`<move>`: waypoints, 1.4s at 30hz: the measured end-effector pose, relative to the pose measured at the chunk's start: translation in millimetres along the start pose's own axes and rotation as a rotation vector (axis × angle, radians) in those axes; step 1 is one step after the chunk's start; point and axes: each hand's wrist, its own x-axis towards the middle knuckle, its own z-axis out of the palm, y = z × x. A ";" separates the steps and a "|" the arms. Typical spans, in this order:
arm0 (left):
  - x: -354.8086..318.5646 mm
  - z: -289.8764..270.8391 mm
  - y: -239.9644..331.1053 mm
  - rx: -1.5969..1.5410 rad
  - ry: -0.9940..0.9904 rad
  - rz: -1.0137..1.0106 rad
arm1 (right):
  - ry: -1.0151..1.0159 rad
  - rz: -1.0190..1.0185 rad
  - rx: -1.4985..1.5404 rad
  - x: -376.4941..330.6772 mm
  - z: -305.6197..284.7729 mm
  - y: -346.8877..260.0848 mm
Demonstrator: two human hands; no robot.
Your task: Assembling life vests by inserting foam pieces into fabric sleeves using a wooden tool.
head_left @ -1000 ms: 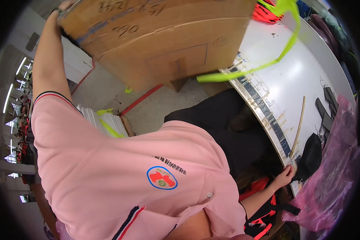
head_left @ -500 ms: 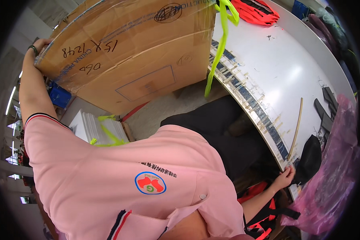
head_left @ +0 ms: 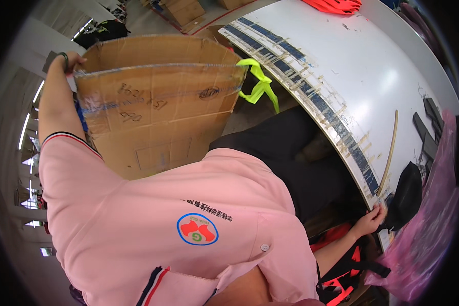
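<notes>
A large brown cardboard box (head_left: pixel 163 117) stands open-topped at my left, with handwriting on its side. My left hand (head_left: pixel 74 62) is closed on the top rim at its left corner. A neon yellow strip of fabric (head_left: pixel 260 84) hangs over the box's right corner. On the right, my right hand (head_left: pixel 371 220) has its fingers closed at the near corner of the white table (head_left: pixel 364 71), gripping the edge. Just beyond those fingers lies a thin tan strip (head_left: pixel 391 150). A black cloth-like piece (head_left: pixel 405 199) is beside the hand.
Dark flat pieces (head_left: pixel 426 135) and pink plastic film (head_left: pixel 418 229) lie along the table's right side. An orange-red item (head_left: pixel 336 6) sits at its far end. Red and black straps (head_left: pixel 344 275) are below my right forearm. More cartons (head_left: pixel 183 10) stand on the floor behind.
The box has tipped upright and sits lower in view, its open top now showing and the white stack behind it hidden. My left hand moved with it; my right hand stays at the table corner.
</notes>
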 end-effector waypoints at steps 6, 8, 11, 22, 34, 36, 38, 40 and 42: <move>10.1 104.6 33.7 -0.127 -0.235 -0.170 | -0.036 0.022 -0.041 -3.3 -14.2 -15.3; 26.9 121.5 21.1 -0.281 -0.201 -0.178 | -0.044 0.028 -0.027 -1.9 -15.4 -9.9; 60.5 151.5 -21.6 -0.410 -0.307 -0.177 | -0.042 0.029 -0.037 -0.4 -11.8 -7.1; 91.5 421.7 -192.7 -0.402 -0.456 -0.395 | -0.058 0.027 -0.110 2.4 -15.5 -5.2; 38.1 562.2 -147.2 -0.857 -0.345 -0.385 | -0.154 0.069 -0.267 7.2 -18.2 -14.6; 38.6 538.2 -152.1 -0.838 -0.332 -0.356 | -0.160 0.050 -0.293 3.0 -18.7 -12.3; 25.7 505.2 -143.3 -0.774 -0.351 -0.314 | -0.168 0.083 -0.328 3.1 -20.9 -12.4; 34.4 504.5 -160.9 -0.766 -0.388 -0.330 | -0.185 0.057 -0.351 4.7 -18.4 -11.5; 28.7 506.6 -165.7 -0.772 -0.414 -0.350 | -0.180 0.072 -0.375 5.5 -12.9 -16.8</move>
